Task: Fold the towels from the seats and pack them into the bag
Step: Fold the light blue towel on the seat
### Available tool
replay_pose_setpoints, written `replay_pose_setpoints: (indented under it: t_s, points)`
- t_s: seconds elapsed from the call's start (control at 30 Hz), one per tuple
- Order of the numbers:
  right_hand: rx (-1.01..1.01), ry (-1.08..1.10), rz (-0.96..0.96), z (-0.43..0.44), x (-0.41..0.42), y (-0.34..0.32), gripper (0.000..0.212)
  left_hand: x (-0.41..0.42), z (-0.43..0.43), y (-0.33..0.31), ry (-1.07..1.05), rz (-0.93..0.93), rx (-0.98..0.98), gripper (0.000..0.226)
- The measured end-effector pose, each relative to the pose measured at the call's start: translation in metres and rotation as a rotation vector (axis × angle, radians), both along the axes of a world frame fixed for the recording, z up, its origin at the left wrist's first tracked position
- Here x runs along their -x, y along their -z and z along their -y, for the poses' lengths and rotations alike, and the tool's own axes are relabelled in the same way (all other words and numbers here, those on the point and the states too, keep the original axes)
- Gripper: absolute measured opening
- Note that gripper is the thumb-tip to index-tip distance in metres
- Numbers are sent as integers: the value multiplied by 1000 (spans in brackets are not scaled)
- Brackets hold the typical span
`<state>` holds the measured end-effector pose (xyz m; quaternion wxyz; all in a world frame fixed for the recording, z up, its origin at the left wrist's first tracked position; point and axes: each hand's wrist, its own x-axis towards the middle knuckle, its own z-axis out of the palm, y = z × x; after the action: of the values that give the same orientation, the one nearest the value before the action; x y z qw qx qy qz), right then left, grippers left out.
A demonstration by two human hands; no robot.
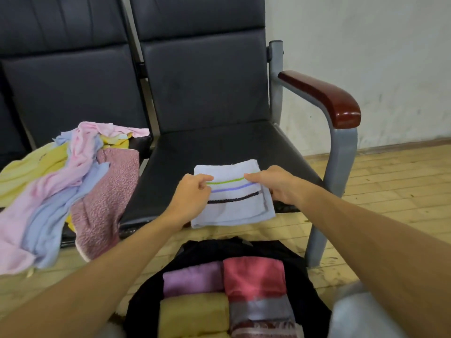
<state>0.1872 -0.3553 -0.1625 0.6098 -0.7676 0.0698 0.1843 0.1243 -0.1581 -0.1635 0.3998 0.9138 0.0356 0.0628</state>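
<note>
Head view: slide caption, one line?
Left hand and right hand hold a striped pale-blue towel on the seat; folded towels sit in the bag.

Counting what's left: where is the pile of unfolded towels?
In the head view, the pile of unfolded towels lies on the left seat, left of the striped towel.

Bare left forearm point(117, 259); bare right forearm point(353, 215); pale grey garment point(353, 313) low at right

Both arms point(136, 252) extended; left hand point(192, 191), right hand point(274, 186) pinch towel point(234, 208), fingers point(206, 178) curled.
</note>
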Motion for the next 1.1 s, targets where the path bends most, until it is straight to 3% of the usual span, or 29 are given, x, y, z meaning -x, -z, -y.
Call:
replay_pose_setpoints:
  t_s: [0.1,0.23,0.3,0.5,0.63,0.7,0.8,0.93,1.1]
  points:
    - [104,-25,53,-7,4,2,37,14,-31,18,-38,-52,-100,40]
    - [138,-71,163,-24,12,-4,25,27,-34,21,-49,-123,206,40]
    - [99,-109,215,-33,17,-11,27,29,-29,14,-83,-140,357,36]
    - [-193,-102,191,-60,50,-38,23,39,-41,12,-143,-179,492,13]
    - [-333,-104,126,-88,79,-62,28,56,-55,1,-170,-238,979,28]
    - [-374,-133,110,-102,93,-77,28,70,-70,-7,-74,-331,1260,38]
    - [-455,-161,108,-113,106,-92,37,90,-88,-25,-9,-394,1483,45]
    - [-445,-124,110,-107,113,-108,37,109,-105,-56,70,-302,1453,35]
    - [-370,-97,156,-85,116,-108,30,113,-115,-77,87,-200,1142,31]
